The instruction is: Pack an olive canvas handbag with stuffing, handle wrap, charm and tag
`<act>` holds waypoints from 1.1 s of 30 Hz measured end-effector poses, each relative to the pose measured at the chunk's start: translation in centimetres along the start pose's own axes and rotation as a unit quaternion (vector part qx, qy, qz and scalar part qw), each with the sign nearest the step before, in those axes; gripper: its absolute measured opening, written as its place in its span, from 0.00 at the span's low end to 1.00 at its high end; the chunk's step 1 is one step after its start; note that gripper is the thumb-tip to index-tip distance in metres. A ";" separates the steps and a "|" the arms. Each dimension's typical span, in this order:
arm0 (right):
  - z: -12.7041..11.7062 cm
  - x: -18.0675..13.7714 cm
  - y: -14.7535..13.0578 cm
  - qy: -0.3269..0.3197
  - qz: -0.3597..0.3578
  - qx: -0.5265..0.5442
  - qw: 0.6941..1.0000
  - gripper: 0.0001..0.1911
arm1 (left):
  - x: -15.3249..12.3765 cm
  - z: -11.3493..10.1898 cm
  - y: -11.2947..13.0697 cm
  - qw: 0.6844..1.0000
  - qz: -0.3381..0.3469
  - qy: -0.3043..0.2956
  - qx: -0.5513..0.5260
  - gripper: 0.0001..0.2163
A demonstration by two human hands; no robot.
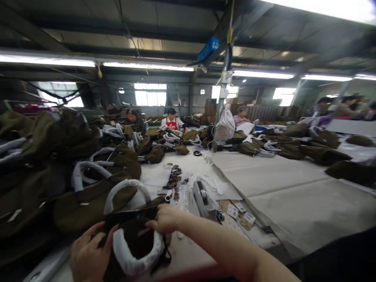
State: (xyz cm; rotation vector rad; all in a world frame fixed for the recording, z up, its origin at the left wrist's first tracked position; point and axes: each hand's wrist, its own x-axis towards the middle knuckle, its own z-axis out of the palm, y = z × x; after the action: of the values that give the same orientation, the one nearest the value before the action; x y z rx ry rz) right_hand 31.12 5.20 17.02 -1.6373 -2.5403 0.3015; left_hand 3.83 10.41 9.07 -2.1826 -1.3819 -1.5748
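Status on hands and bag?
Both hands on the dark bag: left hand gripping its side, right hand at its top edge. Tape dispenser and scissors close by.

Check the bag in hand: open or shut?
Open. Both hands, left hand and right hand, spread the bag; its dark inside shows.

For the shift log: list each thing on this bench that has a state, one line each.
Left hand: gripping the bag's side.
Right hand: gripping the bag's top edge.
Dark bag: held by both hands, white-wrapped handle in front.
Tape dispenser: resting on the table, untouched.
Scissors: lying flat beside the dispenser.
Pile of bags: heaped at the left.
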 end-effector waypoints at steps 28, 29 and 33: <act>0.2 -6.9 3.5 0.207 0.162 0.316 0.912 0.21 | 13.8 1.4 9.0 0.726 -0.308 -0.530 -0.312 0.18; 0.1 -6.2 3.1 0.179 0.154 0.319 0.918 0.21 | 14.5 2.1 8.8 0.639 -0.342 -0.600 -0.338 0.19; -0.2 -4.2 1.9 0.117 0.120 0.260 0.951 0.20 | 14.2 4.8 8.9 0.541 -0.281 -0.717 -0.338 0.17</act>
State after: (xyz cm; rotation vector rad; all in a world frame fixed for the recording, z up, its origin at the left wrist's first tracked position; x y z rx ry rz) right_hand 34.64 2.15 16.86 -1.6396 -1.8769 0.6849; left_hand 14.19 16.40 21.69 -4.1748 -2.0076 0.4153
